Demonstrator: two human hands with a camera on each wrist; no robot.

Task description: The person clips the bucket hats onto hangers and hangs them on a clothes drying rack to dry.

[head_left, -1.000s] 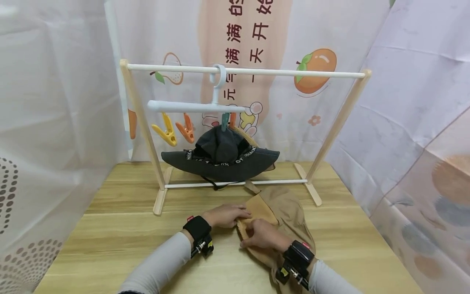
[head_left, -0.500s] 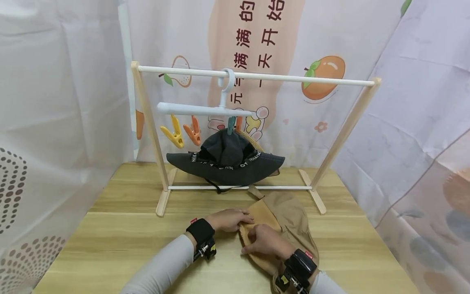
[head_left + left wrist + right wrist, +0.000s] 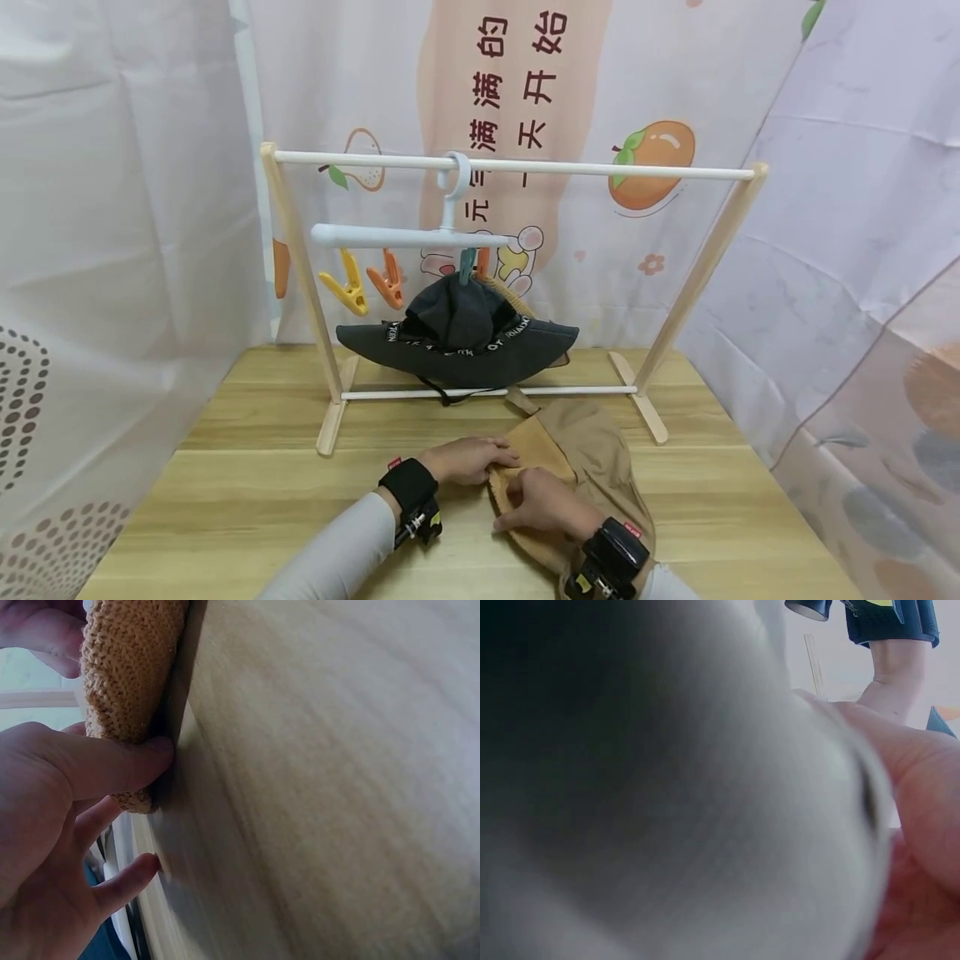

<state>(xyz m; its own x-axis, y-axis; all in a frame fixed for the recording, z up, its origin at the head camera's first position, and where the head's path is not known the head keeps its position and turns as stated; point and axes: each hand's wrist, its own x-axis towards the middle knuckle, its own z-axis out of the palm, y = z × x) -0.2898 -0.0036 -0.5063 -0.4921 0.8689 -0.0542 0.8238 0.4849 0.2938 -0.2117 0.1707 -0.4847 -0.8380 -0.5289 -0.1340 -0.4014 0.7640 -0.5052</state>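
A tan cloth piece (image 3: 592, 442) with a knitted edge and a short strap lies on the table; its exact kind is not clear. My left hand (image 3: 468, 460) pinches its left corner. In the left wrist view, the left thumb (image 3: 124, 761) lies over the knitted edge (image 3: 135, 671), other fingers behind. Beside it, my right hand (image 3: 543, 502) grips the same edge with curled fingers. Blurred pale cloth (image 3: 690, 787) fills most of the right wrist view and hides the right fingertips.
Behind the hands stands a wooden rack (image 3: 690, 283) bearing a light-blue hanger (image 3: 405, 238). A dark brimmed hat (image 3: 457, 350) hangs from it by a green clip (image 3: 467, 265), with a tan item partly behind. Yellow (image 3: 347, 285) and orange clips (image 3: 386, 281) hang to the left.
The head view has shifted slightly. Both hands stay at the knitted edge of the tan cloth piece, with little visible movement.
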